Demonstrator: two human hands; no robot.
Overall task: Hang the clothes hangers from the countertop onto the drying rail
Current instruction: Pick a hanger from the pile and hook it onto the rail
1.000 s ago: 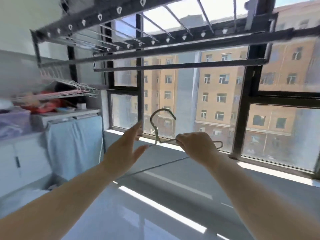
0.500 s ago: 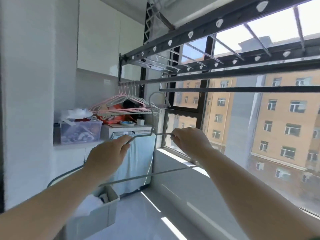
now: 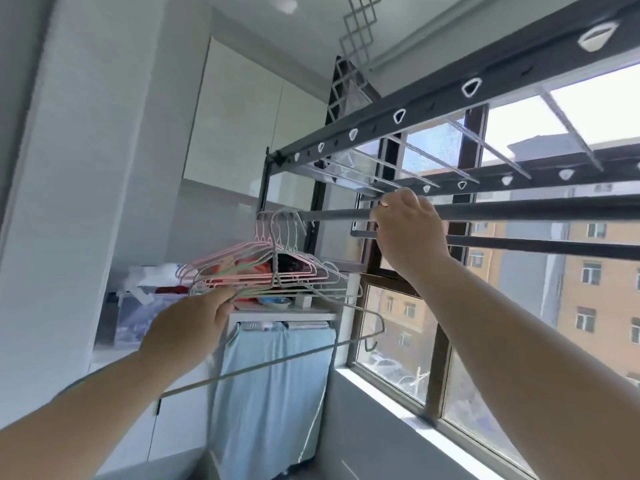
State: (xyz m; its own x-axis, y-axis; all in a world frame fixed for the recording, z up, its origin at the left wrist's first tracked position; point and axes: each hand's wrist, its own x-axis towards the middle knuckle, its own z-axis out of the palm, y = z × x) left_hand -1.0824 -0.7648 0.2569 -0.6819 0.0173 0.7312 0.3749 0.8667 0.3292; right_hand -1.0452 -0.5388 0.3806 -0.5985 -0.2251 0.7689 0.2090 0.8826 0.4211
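A grey wire hanger (image 3: 277,364) hangs tilted in front of me, its hook raised among the others near the left end of the drying rail (image 3: 519,211). My left hand (image 3: 187,323) pinches the hanger's left shoulder. My right hand (image 3: 408,230) is up at the rail with its fingers curled round the bar, apart from the hanger. Several pink and white hangers (image 3: 263,258) hang bunched on the rail's left end. Whether the grey hook sits over the rail is hidden by that bunch.
The dark rack frame with holes (image 3: 450,95) runs overhead. A window (image 3: 519,306) and its sill (image 3: 398,407) lie to the right. At the back stand a blue cloth cover (image 3: 277,393), a cluttered countertop (image 3: 284,311) and white wall cabinets (image 3: 242,126).
My view swung left and up toward the rail. My right hand let go of the hanger and took hold of the rail. My left hand carried the hanger up to the hanging bunch.
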